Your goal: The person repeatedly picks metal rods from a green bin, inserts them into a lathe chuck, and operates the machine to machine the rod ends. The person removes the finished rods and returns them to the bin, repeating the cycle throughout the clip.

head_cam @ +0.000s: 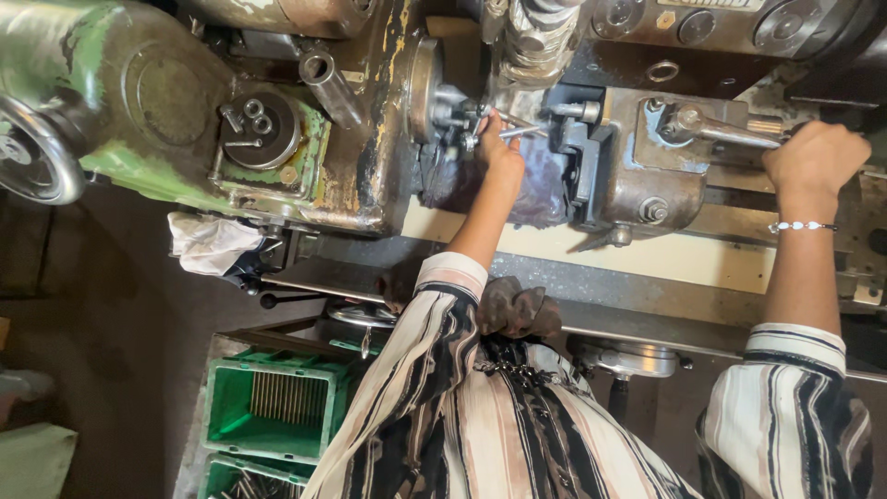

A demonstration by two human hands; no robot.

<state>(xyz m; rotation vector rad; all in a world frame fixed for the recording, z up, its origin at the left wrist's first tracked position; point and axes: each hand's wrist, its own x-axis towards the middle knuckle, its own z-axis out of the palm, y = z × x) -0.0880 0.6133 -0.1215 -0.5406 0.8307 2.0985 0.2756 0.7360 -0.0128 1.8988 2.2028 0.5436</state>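
Green crate point(277, 407) with metal rods; white rag point(211, 244); handwheel point(32, 162).

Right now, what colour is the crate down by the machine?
Green. The plastic crate shows best in the head view, at the lower left.

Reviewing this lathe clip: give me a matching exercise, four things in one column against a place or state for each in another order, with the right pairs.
Things:
1. left hand
2. right hand
3. white rag
4. green crate

Places or states:
A. low in the picture, below the machine, thin metal rods inside
B. closed on the metal lever
C. lying crumpled at the lower edge of the green machine housing
D. fingers on a thin metal rod at the chuck

Pairs: 1-D, 2-B, 3-C, 4-A
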